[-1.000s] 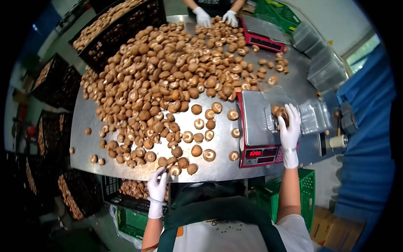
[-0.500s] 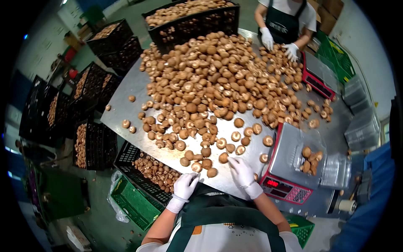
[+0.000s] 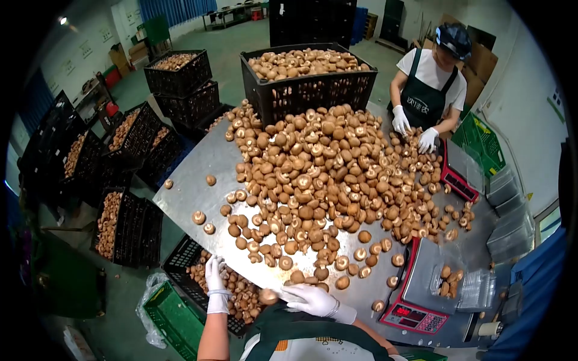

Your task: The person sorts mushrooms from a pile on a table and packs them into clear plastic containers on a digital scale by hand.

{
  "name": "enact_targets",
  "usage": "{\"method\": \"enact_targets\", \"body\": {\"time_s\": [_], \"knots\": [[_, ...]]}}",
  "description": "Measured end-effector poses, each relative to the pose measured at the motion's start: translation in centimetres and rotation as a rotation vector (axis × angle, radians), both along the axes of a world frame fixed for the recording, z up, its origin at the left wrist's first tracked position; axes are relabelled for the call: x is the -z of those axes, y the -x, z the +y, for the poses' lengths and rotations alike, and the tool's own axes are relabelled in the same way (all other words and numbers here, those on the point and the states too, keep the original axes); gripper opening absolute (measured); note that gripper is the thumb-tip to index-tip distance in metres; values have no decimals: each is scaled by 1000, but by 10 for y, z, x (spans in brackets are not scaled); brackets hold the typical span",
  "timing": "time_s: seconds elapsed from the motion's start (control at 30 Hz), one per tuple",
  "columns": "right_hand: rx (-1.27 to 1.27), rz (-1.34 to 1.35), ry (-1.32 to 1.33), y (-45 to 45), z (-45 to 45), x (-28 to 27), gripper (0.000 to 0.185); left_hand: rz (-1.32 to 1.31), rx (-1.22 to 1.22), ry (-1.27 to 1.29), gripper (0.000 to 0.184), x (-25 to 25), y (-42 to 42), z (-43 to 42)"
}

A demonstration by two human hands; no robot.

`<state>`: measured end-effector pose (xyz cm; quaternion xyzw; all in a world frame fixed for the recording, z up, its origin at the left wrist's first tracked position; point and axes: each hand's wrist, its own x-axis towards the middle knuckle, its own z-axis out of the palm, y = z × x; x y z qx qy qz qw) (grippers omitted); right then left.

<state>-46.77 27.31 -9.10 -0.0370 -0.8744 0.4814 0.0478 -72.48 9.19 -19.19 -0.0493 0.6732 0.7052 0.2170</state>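
My left hand (image 3: pixel 215 278), in a white glove, is over the black crate of mushrooms (image 3: pixel 238 295) below the table's front edge; its fingertips are too small to read. My right hand (image 3: pixel 313 299), also gloved, lies at the table edge with fingers stretched to the left. Just beyond its fingertips a single mushroom (image 3: pixel 268 296) hangs over the crate, apart from the hand. A large heap of brown mushrooms (image 3: pixel 319 174) covers the metal table (image 3: pixel 198 210). On the red scale (image 3: pixel 415 289) at the right, a clear tray holds several mushrooms (image 3: pixel 448 281).
A full black crate (image 3: pixel 313 90) stands behind the heap. Across the table a co-worker (image 3: pixel 427 96) handles mushrooms beside a second red scale (image 3: pixel 460 171). Clear trays (image 3: pixel 509 210) are stacked at the right. More crates (image 3: pixel 123 225) stand left, and a green crate (image 3: pixel 174 319) lies below.
My left hand has moved from the table edge to over the black crate. My right hand left the scale's tray and moved left to the table edge. The view has turned and lifted.
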Motion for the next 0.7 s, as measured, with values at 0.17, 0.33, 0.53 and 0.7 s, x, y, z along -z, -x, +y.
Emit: {"method": "enact_targets", "body": {"time_s": [0.17,0.33,0.53,0.7], "knots": [[161,-216,-17,-7,32,-4,47,177,-14,62,41,19,49,15],[302,-245,-237,-14,106,-25,46,587,65,159,43,1,102,79],[333,-147,-385,27,207,-50,51,402,241,97,53,-8,181,187],[467,-43,-561,122,299,-66,65,-1,200,-194,67,40,241,267]]}}
